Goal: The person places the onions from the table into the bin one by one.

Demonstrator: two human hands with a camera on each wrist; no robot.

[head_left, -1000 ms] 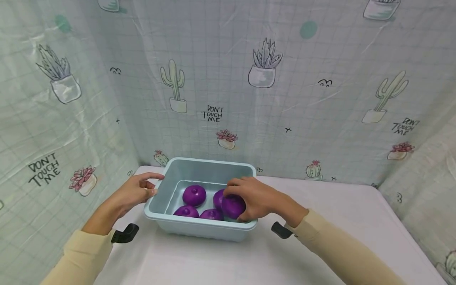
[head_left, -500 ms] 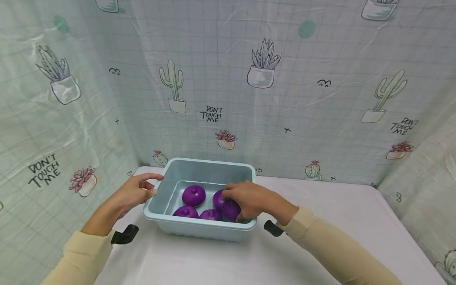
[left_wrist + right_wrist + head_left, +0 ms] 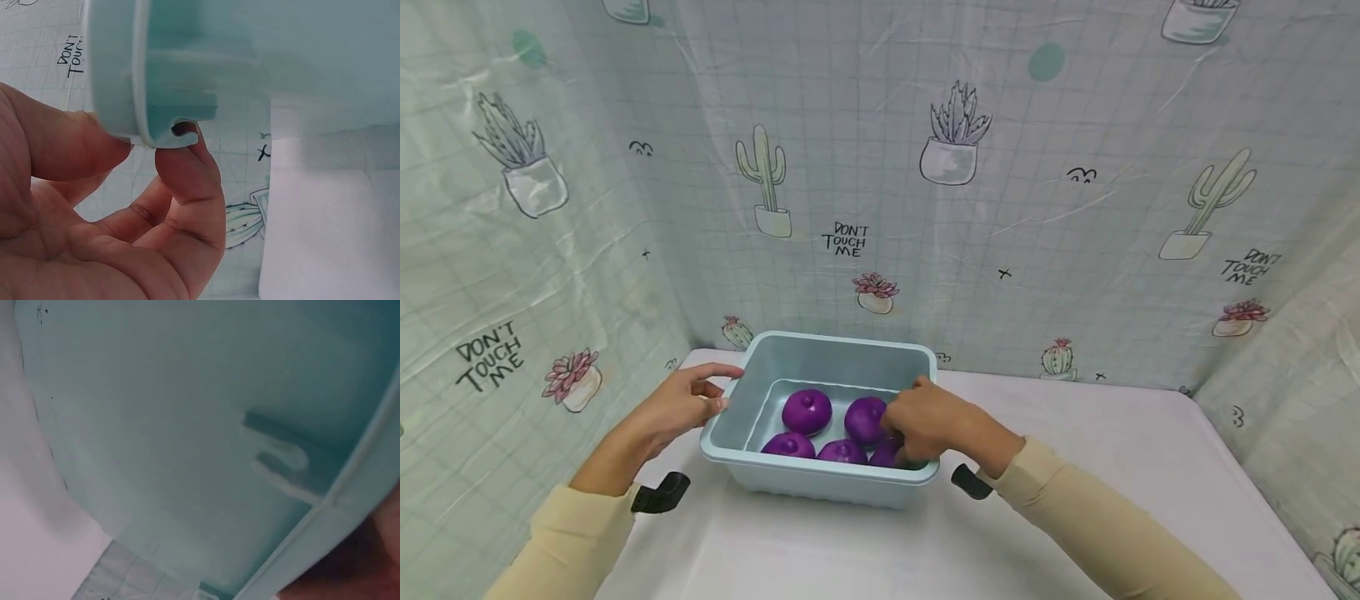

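Observation:
A light blue plastic tub stands on the white table and holds several round purple balls, among them one at the back left. My left hand grips the tub's left rim, thumb on top. In the left wrist view its fingers curl up under the tub's rim. My right hand reaches into the tub's front right corner, its fingers curled down over a purple ball that rests low among the others. The right wrist view shows only the tub's outer wall and a sliver of my hand.
Plastic curtains printed with cacti close in the table at the back and on both sides. The white tabletop spreads to the right of and in front of the tub. Black wrist mounts sit on both sleeves.
My right hand has lowered the purple ball from rim height down into the tub's front right corner. The left hand and the tub have stayed put.

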